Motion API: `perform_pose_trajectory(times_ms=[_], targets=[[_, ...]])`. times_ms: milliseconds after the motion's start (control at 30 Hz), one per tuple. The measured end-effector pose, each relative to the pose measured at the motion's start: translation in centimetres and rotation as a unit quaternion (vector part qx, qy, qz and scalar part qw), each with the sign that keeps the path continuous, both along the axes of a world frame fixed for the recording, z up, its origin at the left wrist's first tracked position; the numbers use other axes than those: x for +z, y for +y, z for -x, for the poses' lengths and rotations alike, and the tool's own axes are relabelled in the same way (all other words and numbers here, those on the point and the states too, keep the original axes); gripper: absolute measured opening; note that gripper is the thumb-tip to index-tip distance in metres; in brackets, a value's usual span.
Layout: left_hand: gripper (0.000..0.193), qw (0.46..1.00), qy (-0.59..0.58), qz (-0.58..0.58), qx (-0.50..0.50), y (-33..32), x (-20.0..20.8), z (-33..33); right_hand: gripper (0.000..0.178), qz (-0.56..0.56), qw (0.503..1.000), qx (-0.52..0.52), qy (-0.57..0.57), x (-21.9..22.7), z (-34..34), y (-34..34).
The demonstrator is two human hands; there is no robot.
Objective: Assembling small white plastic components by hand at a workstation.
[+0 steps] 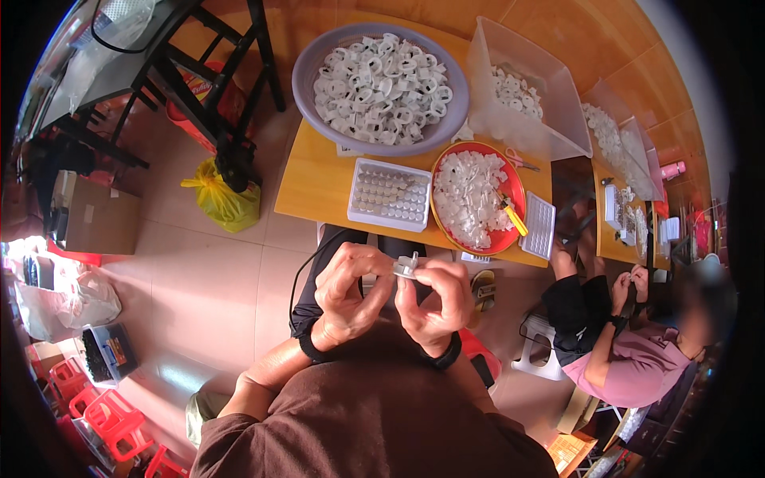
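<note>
Above my lap I hold a small white plastic part (405,268) with a short upright post. The thumb and forefinger of my right hand (437,301) pinch its right side. My left hand (349,293) is closed, its fingertips pressed together at the part's left edge. Beyond my hands, on the table, stands a white tray (351,213) with rows of small round pieces. To its right is a red round tray (517,185) of translucent plastic pieces, with a yellow-handled tool (515,217) lying on it. A large grey basin (303,94) behind holds many white ring-shaped parts.
A clear plastic bin (570,137) with white parts, pink-handled scissors (522,162) and a light slotted tray (539,227) are on the yellow table (307,179). At right, a person (629,362) sits handling something small. A yellow bag (227,199) lies on the floor.
</note>
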State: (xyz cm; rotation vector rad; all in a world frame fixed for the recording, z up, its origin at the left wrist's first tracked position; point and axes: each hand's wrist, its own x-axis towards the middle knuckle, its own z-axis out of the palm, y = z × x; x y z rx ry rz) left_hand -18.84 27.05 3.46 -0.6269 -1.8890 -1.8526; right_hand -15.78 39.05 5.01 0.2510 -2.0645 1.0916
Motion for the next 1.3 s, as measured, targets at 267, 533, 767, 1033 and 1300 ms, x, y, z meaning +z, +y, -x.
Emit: perform_pose_trajectory(times_ms=[267,533,767,1033,1300], targets=[[0.017,0.980,-0.193,-0.026,-0.047,0.4,0.3,0.2,0.014,0.300,0.935,0.073,-0.175,-0.8,0.4,0.1],[0.013,0.875,-0.385,-0.237,-0.175,0.5,0.0,0.4,0.011,0.317,0.916,0.087,-0.232,-1.0,0.9,1.3],[0.013,0.862,-0.404,-0.255,-0.170,0.6,-0.6,0.6,0.015,0.212,0.954,0.029,-0.209,-0.6,0.9,0.4],[0.011,0.871,-0.392,-0.252,-0.157,0.7,-1.1,0.8,0.026,0.027,0.993,-0.027,-0.113,-0.7,0.8,-0.3],[0.013,0.873,-0.389,-0.256,-0.146,0.8,-0.9,0.7,0.027,0.012,0.995,-0.035,-0.095,-1.2,0.7,-0.5]])
